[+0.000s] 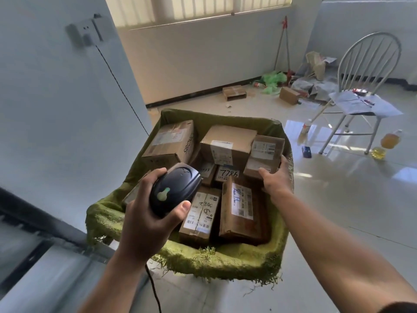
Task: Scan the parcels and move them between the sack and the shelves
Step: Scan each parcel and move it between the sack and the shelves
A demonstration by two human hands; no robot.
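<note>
A green sack [225,260] stands open on the floor, filled with several cardboard parcels. My left hand [144,213] grips a black corded barcode scanner [174,188] over the sack's near left side. My right hand [276,179] holds a small labelled parcel [264,154] at the sack's right edge, thumb on its near face and fingers round its right side. Other parcels lie around it: a large box marked SIBIONICS [169,143], one with 7786 written on it [228,173], and an upright one [239,206].
A white wall and column [56,98] stand to the left, with a dark shelf edge [45,227] at lower left. A metal chair [361,96] with papers, bottles [388,141] and scattered boxes [234,92] and litter lie on the tiled floor behind.
</note>
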